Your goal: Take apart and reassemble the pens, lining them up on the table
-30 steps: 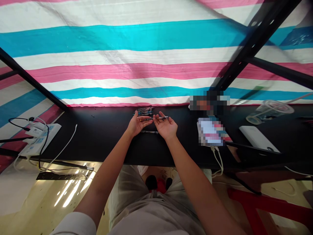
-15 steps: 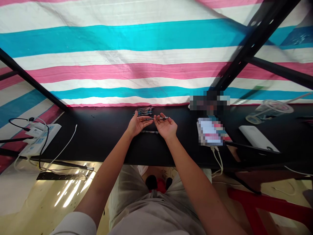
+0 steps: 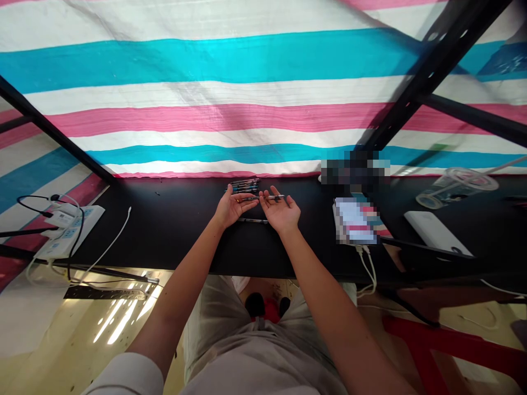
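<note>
My left hand (image 3: 229, 209) is palm up over the black table, its thumb and fingers closed around one end of a slim dark pen (image 3: 276, 197). Opposite it, my right hand (image 3: 283, 213) is also turned up, with the pen's other end lying across its curled fingers near the thumb. I cannot tell whether this is one whole pen or two parts meeting between the hands. Another pen (image 3: 253, 221) lies on the table just below the fingers. Behind the left hand is a row of several pens (image 3: 244, 185), partly covered by its fingertips.
A white power strip (image 3: 74, 233) with plugs and cables stands at the left. To the right are a blurred phone (image 3: 354, 219) on charging cables, a white oblong box (image 3: 435, 233) and a clear plastic cup (image 3: 455, 186) on its side. Striped sheeting (image 3: 214, 120) hangs behind the table.
My right hand's fingers have spread slightly and shifted a little. The left hand keeps nearly the same pose. The pens on the table have stayed put, and the view has shifted slightly.
</note>
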Motion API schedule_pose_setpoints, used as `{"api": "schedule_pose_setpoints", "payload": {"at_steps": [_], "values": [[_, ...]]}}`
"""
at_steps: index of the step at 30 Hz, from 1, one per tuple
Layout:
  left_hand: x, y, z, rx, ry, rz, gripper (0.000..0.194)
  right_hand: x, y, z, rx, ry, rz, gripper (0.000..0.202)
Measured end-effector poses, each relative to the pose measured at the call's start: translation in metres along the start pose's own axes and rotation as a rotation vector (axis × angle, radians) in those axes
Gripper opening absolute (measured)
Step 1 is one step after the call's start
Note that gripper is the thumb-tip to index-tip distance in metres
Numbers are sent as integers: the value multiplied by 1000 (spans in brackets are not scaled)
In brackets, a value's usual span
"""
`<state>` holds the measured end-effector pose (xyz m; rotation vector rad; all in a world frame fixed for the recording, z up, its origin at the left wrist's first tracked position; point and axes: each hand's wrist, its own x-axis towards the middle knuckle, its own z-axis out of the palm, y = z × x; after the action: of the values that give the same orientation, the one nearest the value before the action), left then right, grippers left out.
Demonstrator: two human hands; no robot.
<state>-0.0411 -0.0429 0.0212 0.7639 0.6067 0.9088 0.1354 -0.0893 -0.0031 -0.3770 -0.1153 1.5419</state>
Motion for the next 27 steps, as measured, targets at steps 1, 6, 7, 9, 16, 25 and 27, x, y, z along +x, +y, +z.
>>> {"api": "schedule_pose_setpoints", "payload": {"at_steps": [1,6,7,9,16,25,27], "values": [[0,0,0,7,-5,3,74,1,0,-1,-3,12,-3,43],[0,-5,-2,160,-19,99,55,2,1,-1,-4,31,-9,35],[1,-6,-4,245,-11,139,47,1,1,0,-17,18,-7,36],[2,-9,-9,477,15,219,38,-1,2,3,-64,-15,6,37],[9,-3,-38,1280,197,492,13,8,5,-3,-325,79,-122,23],[26,-4,-70,1506,485,590,11,15,12,-21,-1144,51,-453,25],[27,-5,-70,1499,521,599,12,9,13,-21,-1426,-132,-475,32]]}}
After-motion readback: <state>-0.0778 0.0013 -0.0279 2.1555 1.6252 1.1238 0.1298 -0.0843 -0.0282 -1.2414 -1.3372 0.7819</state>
